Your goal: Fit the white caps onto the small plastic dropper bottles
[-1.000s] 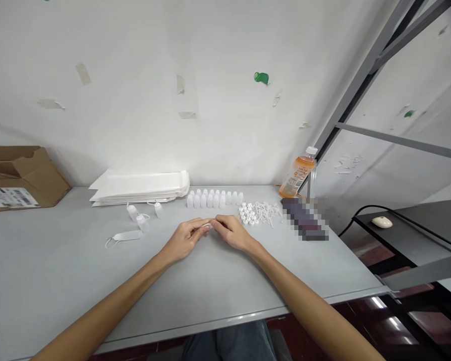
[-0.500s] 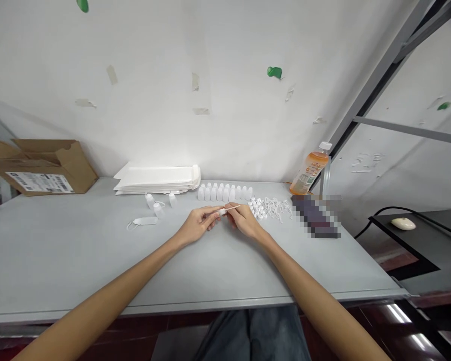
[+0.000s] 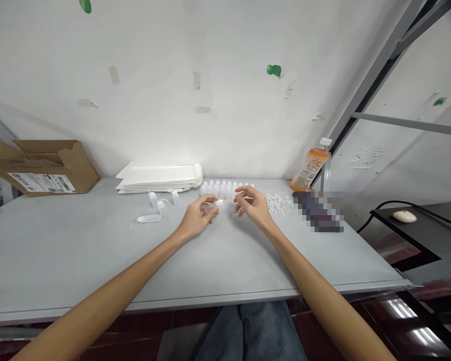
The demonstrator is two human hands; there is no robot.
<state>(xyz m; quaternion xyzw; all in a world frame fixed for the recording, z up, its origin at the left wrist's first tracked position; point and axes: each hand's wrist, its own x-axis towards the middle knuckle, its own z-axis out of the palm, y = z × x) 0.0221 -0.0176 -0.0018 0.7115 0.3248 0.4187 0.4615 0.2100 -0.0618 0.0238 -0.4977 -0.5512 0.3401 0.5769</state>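
- While both forearms are held forward over the grey table [image 3: 78, 260], the left hand [image 3: 198, 218] is kept low with its wrist turned inward, and the right hand [image 3: 254, 208] is raised slightly, palm down, near it.
- No brand can be made out. A shipping label [image 3: 41, 182] with a barcode is seen on the cardboard box [image 3: 78, 168], well to the left of the fingers, and the label on the orange drink bottle [image 3: 310, 168], well beyond the right fingers, is too small to be read.
- The left fingers [image 3: 207, 203] are closed together, and a small white plastic bottle [image 3: 211, 206] is pinched between them and the thumb, its narrow tip pointed toward the right hand.
- The right fingers [image 3: 243, 193] are held apart and loosely curled; nothing is seen to be held or touched by them.
- A row of white plastic bottles [image 3: 220, 190] is placed just beyond the fingers of both hands.
- A tangle of white loop tags [image 3: 280, 204] is lying just to the right of the right fingers.
- Three small bottles [image 3: 154, 199] and a loop tag [image 3: 147, 218] are lying left of the left fingers, and a stack of white paper sleeves [image 3: 160, 178] is set behind them.
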